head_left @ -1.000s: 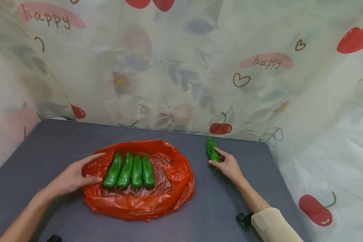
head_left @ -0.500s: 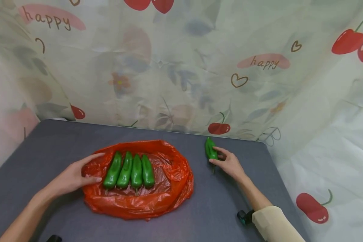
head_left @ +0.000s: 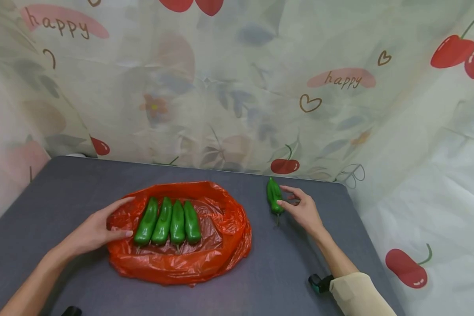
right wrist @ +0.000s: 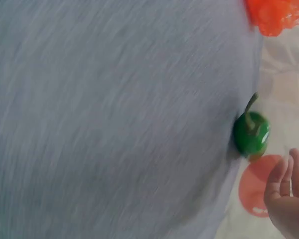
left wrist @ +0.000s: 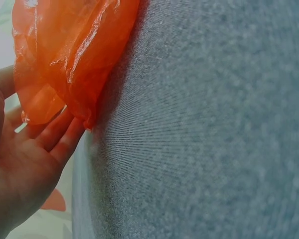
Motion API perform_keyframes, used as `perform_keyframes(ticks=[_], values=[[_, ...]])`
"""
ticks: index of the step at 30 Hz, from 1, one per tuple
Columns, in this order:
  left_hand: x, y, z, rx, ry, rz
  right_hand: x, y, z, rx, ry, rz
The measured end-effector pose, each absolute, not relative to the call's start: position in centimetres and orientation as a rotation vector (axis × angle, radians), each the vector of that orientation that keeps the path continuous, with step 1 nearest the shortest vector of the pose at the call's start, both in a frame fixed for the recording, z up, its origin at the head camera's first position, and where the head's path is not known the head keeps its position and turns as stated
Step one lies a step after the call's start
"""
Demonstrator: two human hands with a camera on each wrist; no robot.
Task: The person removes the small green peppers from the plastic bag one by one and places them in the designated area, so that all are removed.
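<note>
Several green chili peppers (head_left: 177, 223) lie side by side on an orange-red plastic bag (head_left: 231, 259), which is spread open on the dark grey table. At the bag's left edge rests my left hand (head_left: 96, 228), thumb and forefinger spread over the rim. The left wrist view has the hand's straight fingers (left wrist: 65, 137) against the bag's hanging side. One more green chili pepper (head_left: 274, 197) lies alone near the table's back edge, its stem toward me. My right hand (head_left: 302, 210) is just right of it, fingers extended; a gap shows between them in the right wrist view.
The grey table (head_left: 205, 303) ends at the back against a patterned curtain (head_left: 221, 131) with cherries and hearts. Light cloth also hangs at both sides. Beside the right forearm a dark wrist device (head_left: 320, 284) shows.
My right hand's fingers have come off the lone chili pepper and moved slightly right, so more of it and its stem show. My left hand and the bag stay in place.
</note>
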State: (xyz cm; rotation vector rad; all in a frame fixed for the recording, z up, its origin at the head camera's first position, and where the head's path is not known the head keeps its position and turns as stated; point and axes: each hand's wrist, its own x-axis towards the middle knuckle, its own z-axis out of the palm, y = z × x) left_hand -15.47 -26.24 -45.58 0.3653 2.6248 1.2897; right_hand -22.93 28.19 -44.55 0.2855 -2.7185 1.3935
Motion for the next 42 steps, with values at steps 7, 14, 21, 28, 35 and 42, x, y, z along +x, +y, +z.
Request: perform_keyframes(ticks=[7,14,21,28,35,42], values=[[-15.3,-26.4,-45.5,0.376,2.618,1.318,-22.2,26.3,-43.7,0.339,-2.618,1.571],[-15.2,-26.4,-45.4,0.374,2.651,1.277,-22.0,24.3,-43.5,0.407,-2.573,1.642],[-15.0,-26.0,-45.3,0.371,2.667,1.278,-20.3,22.1,-42.0,0.519,-2.565,1.709],[-14.9,-25.8,-45.3,0.348,2.671,1.291,-18.4,19.5,-40.0,0.654,-2.548,1.752],[-15.2,-25.7,-45.2,0.354,2.686,1.257,-18.0,17.7,-40.6,0.717,-2.514,1.827],[-15.0,-25.7,-45.2,0.351,2.690,1.256,-17.0,15.4,-40.5,0.813,-2.509,1.883]])
